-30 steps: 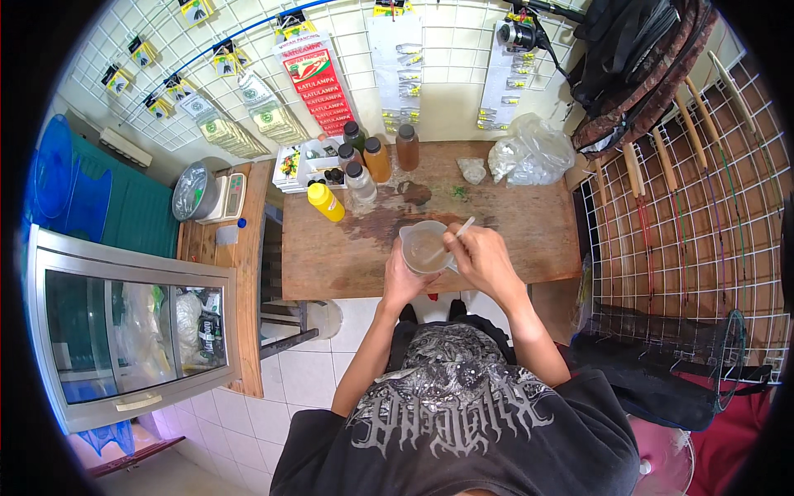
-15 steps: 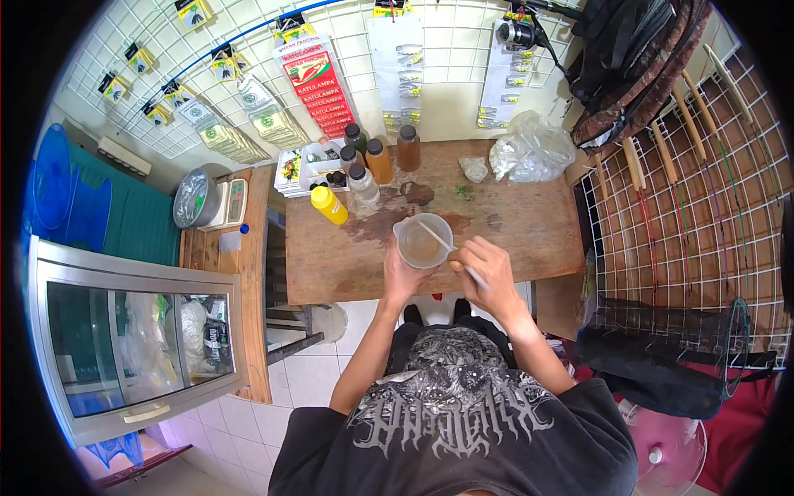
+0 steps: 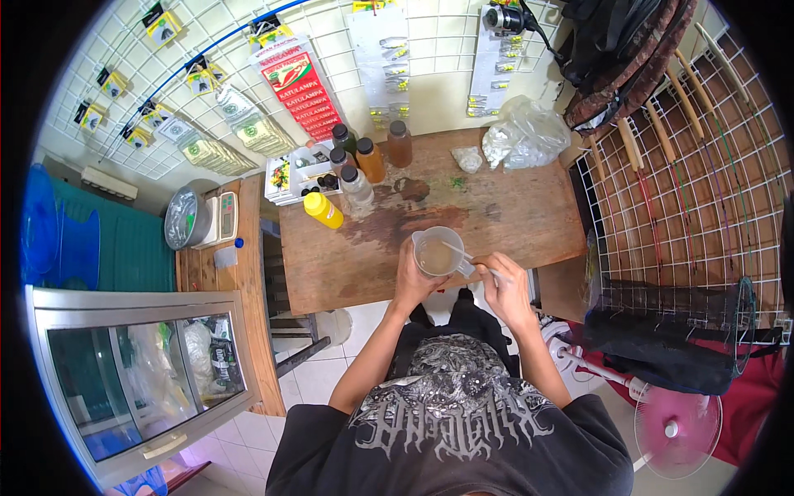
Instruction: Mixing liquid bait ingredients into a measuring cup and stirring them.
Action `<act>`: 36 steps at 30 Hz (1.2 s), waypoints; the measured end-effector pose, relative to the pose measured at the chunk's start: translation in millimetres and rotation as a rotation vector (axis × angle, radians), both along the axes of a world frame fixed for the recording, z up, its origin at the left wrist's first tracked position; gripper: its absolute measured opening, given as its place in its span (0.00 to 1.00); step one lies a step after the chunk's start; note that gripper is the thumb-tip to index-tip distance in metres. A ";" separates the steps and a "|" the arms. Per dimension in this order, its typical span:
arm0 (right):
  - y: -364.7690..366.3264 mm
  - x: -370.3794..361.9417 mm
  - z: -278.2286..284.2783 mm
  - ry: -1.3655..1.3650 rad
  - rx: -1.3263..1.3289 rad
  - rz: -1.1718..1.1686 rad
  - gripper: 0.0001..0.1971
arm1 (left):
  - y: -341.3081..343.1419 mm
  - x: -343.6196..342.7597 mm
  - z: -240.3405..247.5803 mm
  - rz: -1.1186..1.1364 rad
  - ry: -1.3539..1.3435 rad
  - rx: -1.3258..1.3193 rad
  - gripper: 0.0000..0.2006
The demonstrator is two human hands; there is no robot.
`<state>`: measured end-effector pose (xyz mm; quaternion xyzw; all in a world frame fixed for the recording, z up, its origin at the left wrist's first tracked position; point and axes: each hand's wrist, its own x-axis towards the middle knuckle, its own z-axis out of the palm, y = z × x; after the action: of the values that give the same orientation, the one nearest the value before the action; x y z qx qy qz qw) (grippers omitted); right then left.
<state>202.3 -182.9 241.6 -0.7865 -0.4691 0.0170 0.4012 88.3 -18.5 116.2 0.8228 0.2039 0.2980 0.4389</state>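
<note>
My left hand [image 3: 415, 279] is closed around the side of a translucent plastic measuring jug [image 3: 418, 263], holding it near the table's front edge. Cloudy brownish liquid [image 3: 432, 252] lies inside, and the jug's handle points toward my right hand. Between the fingers of my right hand [image 3: 507, 288] is a thin white stirring stick [image 3: 456, 249], its far end dipping into the jug. Whether that end is a spoon cannot be made out. Beyond the jug, to the left, stand a yellow squeeze bottle [image 3: 323, 211] and a clear bottle [image 3: 357, 187] with a dark cap.
Dark-capped bottles of amber [image 3: 370, 163] and reddish-brown liquid [image 3: 399, 147] stand at the back by a white divided box [image 3: 285, 180]. Knotted plastic bags [image 3: 527, 140] lie back right on the stained wooden table [image 3: 513, 219]. A glass-fronted cabinet [image 3: 149, 376] is at left, a fan [image 3: 674, 428] at lower right.
The jug has turned and its handle now shows toward my right hand. My right hand has shifted slightly right and down with the stick. The whole view has tilted a little.
</note>
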 end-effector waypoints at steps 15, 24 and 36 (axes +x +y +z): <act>-11.7 76.9 -45.9 0.147 0.297 -0.222 0.04 | 34.9 117.1 -34.2 0.236 0.213 -0.086 0.45; -2.9 124.7 -110.2 -0.141 -0.014 0.144 0.22 | 50.3 168.6 -55.9 0.190 0.195 -0.184 0.45; -6.3 157.5 -159.0 -0.147 -0.326 0.413 0.30 | 48.4 167.8 -82.9 0.178 0.394 -0.101 0.55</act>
<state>359.8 -189.2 82.6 -0.7276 -0.6385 0.1166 0.2222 256.1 29.9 33.3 0.8208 0.3722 0.1585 0.4034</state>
